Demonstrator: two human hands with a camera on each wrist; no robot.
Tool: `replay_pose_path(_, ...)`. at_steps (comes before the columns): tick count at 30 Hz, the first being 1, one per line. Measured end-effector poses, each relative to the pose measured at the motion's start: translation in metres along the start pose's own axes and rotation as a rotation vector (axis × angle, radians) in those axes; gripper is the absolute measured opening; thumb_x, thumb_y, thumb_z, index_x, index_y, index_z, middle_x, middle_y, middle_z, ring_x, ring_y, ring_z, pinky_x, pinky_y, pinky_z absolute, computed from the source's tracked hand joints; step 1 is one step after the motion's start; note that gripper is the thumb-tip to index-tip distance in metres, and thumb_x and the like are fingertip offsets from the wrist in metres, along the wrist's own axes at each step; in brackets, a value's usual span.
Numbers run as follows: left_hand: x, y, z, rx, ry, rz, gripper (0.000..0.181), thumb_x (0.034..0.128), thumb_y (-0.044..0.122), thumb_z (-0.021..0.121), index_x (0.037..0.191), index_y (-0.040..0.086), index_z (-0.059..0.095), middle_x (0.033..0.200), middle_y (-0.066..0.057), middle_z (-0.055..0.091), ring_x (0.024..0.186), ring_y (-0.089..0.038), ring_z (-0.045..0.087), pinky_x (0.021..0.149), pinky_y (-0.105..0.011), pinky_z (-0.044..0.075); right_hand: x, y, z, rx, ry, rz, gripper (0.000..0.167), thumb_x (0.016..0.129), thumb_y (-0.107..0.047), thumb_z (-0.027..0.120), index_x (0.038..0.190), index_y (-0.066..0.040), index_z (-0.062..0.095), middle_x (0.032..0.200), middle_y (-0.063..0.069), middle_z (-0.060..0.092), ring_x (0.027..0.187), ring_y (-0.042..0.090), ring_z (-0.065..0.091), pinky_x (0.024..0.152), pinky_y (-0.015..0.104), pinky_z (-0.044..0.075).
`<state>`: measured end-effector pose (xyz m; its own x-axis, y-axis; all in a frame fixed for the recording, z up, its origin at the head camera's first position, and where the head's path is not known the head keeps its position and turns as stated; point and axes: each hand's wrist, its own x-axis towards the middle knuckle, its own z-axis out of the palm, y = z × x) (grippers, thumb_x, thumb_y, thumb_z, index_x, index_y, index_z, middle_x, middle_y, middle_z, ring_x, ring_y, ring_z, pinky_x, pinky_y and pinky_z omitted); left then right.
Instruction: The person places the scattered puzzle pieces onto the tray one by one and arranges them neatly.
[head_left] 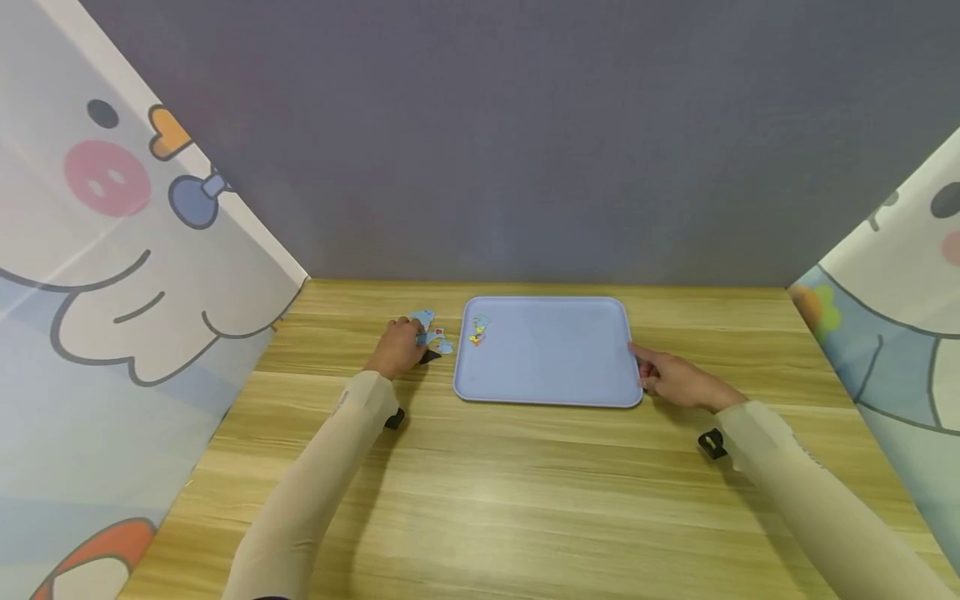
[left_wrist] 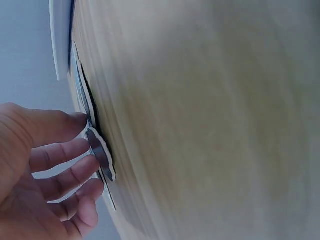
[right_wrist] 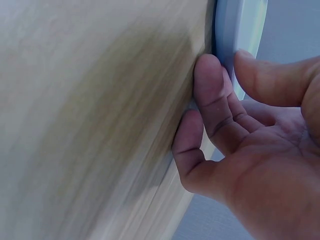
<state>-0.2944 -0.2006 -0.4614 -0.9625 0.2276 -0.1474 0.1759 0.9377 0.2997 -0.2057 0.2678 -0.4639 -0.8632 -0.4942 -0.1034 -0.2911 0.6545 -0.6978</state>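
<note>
A light blue tray (head_left: 547,396) lies flat on the wooden table. My right hand (head_left: 678,381) is at its right edge, the thumb on the rim and curled fingers (right_wrist: 209,82) against the side, near the tabletop. Left of the tray lie several flat cut-out pieces (head_left: 446,346), mostly light blue, one dark. My left hand (head_left: 397,347) is over them and covers some. In the left wrist view its thumb and curled fingers hold a dark, pale-edged flat piece (left_wrist: 101,155) by its edge. A small colourful cut-out (head_left: 477,338) lies inside the tray at its left.
The wooden table (head_left: 525,500) extends in front of the tray. A grey wall panel (head_left: 540,150) stands behind it, with cartoon-printed panels at the left (head_left: 150,275) and right (head_left: 900,292). Black wrist mounts (head_left: 712,443) hang under the sleeves.
</note>
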Motion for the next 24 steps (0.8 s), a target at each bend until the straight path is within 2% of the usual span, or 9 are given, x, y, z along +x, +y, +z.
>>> replay_pose_path(6,0.001,0.003,0.000,0.014,-0.003,0.004,0.025,0.0896,0.011,0.063,0.110,-0.002,0.058,0.109,-0.018,0.055,0.105,-0.036,0.048,0.090,-0.045,0.042,0.000,0.001,0.001,0.001,0.004,-0.007,0.061,0.088,0.011,0.053,0.139,0.019,0.020,0.083,0.009,0.049,0.070,0.017,0.046,0.057,0.023,0.040)
replay_pose_path(13,0.002,0.009,0.001,0.049,0.017,-0.006,0.034,0.0892,0.023,0.066,0.114,0.001,0.059,0.113,-0.019,0.054,0.108,-0.037,0.048,0.092,-0.046,0.041,0.001,0.002,0.000,-0.002,0.004,-0.001,0.062,0.088,0.010,0.053,0.140,0.019,0.020,0.083,0.009,0.050,0.069,0.017,0.046,0.057,0.024,0.040)
replay_pose_path(16,0.004,0.012,0.001,0.066,0.026,-0.002,0.032,0.0891,0.024,0.066,0.111,0.001,0.060,0.109,-0.018,0.055,0.104,-0.035,0.050,0.090,-0.045,0.042,0.001,0.002,0.001,-0.006,0.004,0.000,0.061,0.089,0.009,0.053,0.140,0.018,0.021,0.083,0.008,0.050,0.069,0.015,0.046,0.057,0.024,0.040)
replay_pose_path(21,0.007,0.016,0.001,0.070,0.039,0.001,0.023,0.0880,0.020,0.067,0.100,0.001,0.063,0.097,-0.015,0.056,0.092,-0.031,0.051,0.082,-0.043,0.043,0.002,0.004,0.001,-0.006,0.001,0.004,0.062,0.089,0.009,0.053,0.141,0.017,0.021,0.083,0.006,0.050,0.069,0.015,0.046,0.058,0.024,0.041)
replay_pose_path(24,0.010,0.018,0.001,0.079,0.043,0.005,0.018,0.0865,0.019,0.068,0.086,0.002,0.063,0.089,-0.012,0.057,0.087,-0.029,0.052,0.079,-0.041,0.043,0.001,0.004,0.000,-0.014,0.004,-0.002,0.062,0.088,0.008,0.054,0.140,0.018,0.021,0.083,0.006,0.049,0.070,0.015,0.045,0.059,0.024,0.040)
